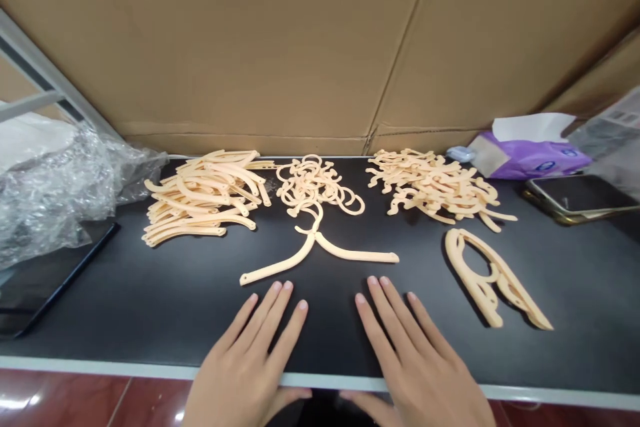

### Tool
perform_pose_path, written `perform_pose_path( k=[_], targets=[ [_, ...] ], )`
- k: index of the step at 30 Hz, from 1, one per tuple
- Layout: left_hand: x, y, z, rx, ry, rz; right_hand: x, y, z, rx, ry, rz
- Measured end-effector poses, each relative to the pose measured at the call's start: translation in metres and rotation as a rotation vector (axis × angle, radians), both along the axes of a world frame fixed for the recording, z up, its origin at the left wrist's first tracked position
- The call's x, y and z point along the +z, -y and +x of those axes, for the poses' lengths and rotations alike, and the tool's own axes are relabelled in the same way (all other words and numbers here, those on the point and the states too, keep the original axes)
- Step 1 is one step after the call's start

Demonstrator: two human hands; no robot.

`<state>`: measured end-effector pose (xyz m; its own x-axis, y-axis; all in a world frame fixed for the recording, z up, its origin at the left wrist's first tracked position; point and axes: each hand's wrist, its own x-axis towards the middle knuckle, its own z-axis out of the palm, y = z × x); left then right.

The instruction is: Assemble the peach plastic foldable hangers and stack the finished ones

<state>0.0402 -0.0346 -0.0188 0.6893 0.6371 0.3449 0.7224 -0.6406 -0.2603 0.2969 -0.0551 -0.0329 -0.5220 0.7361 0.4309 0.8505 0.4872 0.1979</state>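
Note:
Both hands rest at the table's front edge, fingers stretched out and holding nothing. My left hand [255, 353] lies below the left arm of a partly joined cream plastic hanger [350, 253]. My right hand [417, 353] is just below that hanger's right arm. The hanger has two spread arms and a hook at the centre. Behind it is a heap of hooks [313, 183]. A pile of curved hanger arms [205, 197] lies at left, and a pile of wavy pieces [435, 183] at right. A folded hanger [470, 277] lies right of my right hand.
Crumpled clear plastic wrap [60, 180] and a dark glossy panel [55, 287] are at left. A purple tissue pack [530, 157] and a phone [585, 193] sit at the right rear. Cardboard [250, 47] stands along the back of the black table [165, 307].

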Motion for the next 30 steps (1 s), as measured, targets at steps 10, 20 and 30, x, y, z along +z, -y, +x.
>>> perform_pose_path(
  k=[10,20,30],
  targets=[
    [-0.004,0.002,-0.002,0.022,0.001,-0.003,-0.009,0.0,0.002,0.013,-0.067,-0.018],
    [0.002,0.002,-0.001,0.021,-0.009,-0.009,-0.009,0.002,-0.004,-0.046,-0.137,-0.028],
    [0.0,0.003,0.002,0.062,0.042,-0.011,-0.005,0.006,-0.005,-0.097,-0.035,-0.028]
  ],
)
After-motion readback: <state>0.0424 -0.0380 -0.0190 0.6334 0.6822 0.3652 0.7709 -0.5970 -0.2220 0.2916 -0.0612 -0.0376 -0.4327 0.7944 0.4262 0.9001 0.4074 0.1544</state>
